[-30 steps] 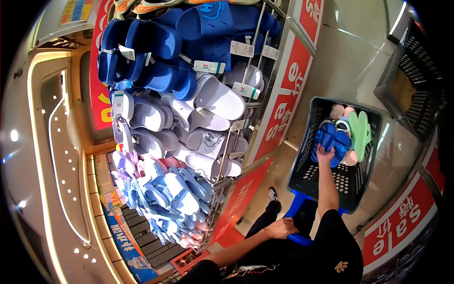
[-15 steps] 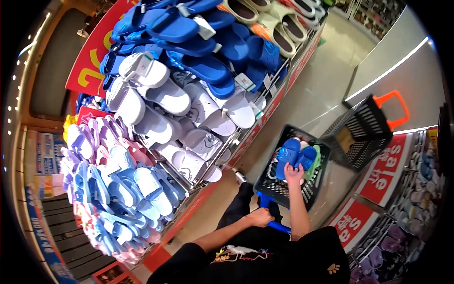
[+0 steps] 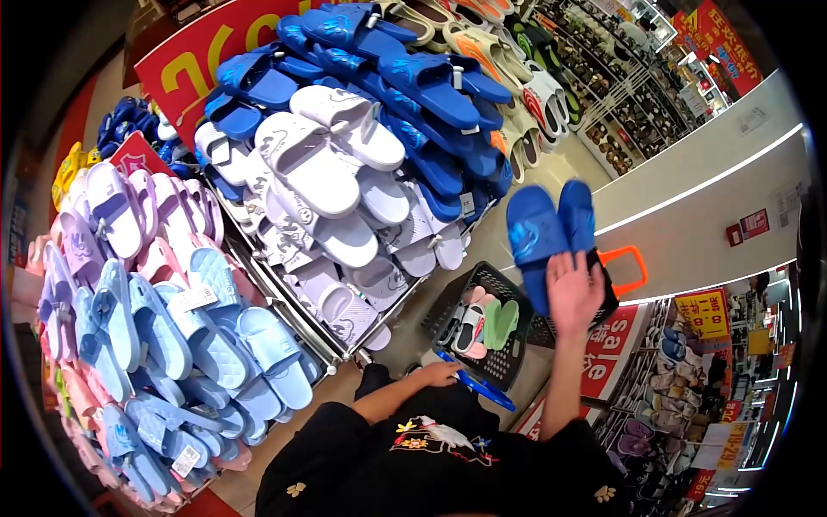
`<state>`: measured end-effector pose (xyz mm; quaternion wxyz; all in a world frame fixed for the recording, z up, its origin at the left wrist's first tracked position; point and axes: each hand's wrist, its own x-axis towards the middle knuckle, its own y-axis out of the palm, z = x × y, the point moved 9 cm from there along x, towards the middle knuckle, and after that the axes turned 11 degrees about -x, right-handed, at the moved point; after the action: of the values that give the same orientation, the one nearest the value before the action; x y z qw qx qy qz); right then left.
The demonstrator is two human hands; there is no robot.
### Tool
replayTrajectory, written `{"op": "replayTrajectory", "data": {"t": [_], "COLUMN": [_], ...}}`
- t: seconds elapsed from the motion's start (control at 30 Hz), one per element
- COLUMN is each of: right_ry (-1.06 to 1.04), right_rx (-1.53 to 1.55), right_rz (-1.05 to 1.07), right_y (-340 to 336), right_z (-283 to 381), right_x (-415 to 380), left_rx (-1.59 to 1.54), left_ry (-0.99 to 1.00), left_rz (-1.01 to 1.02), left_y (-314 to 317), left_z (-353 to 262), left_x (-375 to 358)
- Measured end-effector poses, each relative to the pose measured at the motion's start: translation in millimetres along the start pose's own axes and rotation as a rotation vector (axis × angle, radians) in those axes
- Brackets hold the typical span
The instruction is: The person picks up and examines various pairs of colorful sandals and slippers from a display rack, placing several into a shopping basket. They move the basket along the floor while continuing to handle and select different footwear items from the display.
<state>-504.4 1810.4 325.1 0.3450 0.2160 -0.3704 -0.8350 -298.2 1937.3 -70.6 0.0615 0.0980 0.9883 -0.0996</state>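
A pair of blue slide slippers is raised in my right hand, off to the right above the basket. My fingers lie over the heel end of the slippers; the thumb's grip underneath is hidden. Low in the middle, my left hand is closed round the blue handle of a dark shopping basket. Inside the basket lie green slippers, pink slippers and a black-and-white slipper.
To the left, a display rack holds piles of white slippers, blue slippers and light blue slippers. Behind my right hand shows another basket's orange handle. Shoe shelves with a red sale sign stand at the right.
My right hand has lifted the blue slippers out of the basket, up and to the right. Green, pink and black-and-white slippers now show there. My left hand stays on the handle; the view has shifted.
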Motion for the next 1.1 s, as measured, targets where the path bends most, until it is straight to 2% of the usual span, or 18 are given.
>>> {"op": "replayTrajectory", "data": {"t": [0.07,0.2,0.23,0.3,0.33,0.37,0.5,0.63,0.7,0.73,0.77,0.83,0.87,0.9,0.93,0.97,1.03,1.1], "right_ry": [0.01,0.058,0.095,0.201,0.291,0.384,0.404,0.522,0.526,0.435,0.322,0.161,0.183,0.204,0.182,0.066,0.121,0.235], "right_rx": [0.015,-0.009,-0.02,0.078,0.122,0.166,0.097,0.089,-0.195,-0.419,-0.526,-0.536,-0.51,-0.482,-0.447,-0.555,-0.453,-0.492], "right_rz": [0.163,0.317,0.394,0.409,0.491,0.574,0.386,0.302,0.173,0.334,0.374,0.576,0.6,0.61,0.574,0.651,0.457,-0.03], "right_y": [56,158,183,221,242,260,292,309,278,274,263,243,225,201,163,113,-21,-187], "right_z": [16,25,21,6,-5,-19,-75,-128,-145,-141,-134,-112,-93,-72,-56,-45,-40,-57], "right_x": [27,103,126,180,208,234,342,381,388,382,380,348,311,268,240,224,167,78], "left_rx": [0.05,-0.007,0.004,-0.067,-0.099,-0.094,-0.229,-0.263,-0.236,-0.238,-0.242,-0.219,-0.228,-0.232,-0.159,-0.216,-0.21,-0.188], "left_ry": [-0.251,-0.523,-0.53,-0.719,-0.675,-0.692,-0.678,-0.775,-0.743,-0.777,-0.789,-0.713,-0.769,-0.706,-0.759,-0.585,-0.643,-0.683], "left_rz": [0.076,0.09,0.08,-0.057,-0.19,-0.201,-0.397,-0.543,-0.651,-0.663,-0.654,-0.69,-0.686,-0.691,-0.598,-0.642,-0.511,-0.377], "left_y": [-14,-20,-32,-61,-72,-71,-71,-60,-51,-49,-48,-45,-48,-43,-45,-33,-26,-28], "left_z": [48,156,146,127,122,119,105,96,100,93,87,90,79,94,88,119,125,119], "left_x": [-34,-123,-131,-161,-164,-168,-179,-200,-208,-209,-207,-202,-202,-200,-198,-198,-196,-189]}}
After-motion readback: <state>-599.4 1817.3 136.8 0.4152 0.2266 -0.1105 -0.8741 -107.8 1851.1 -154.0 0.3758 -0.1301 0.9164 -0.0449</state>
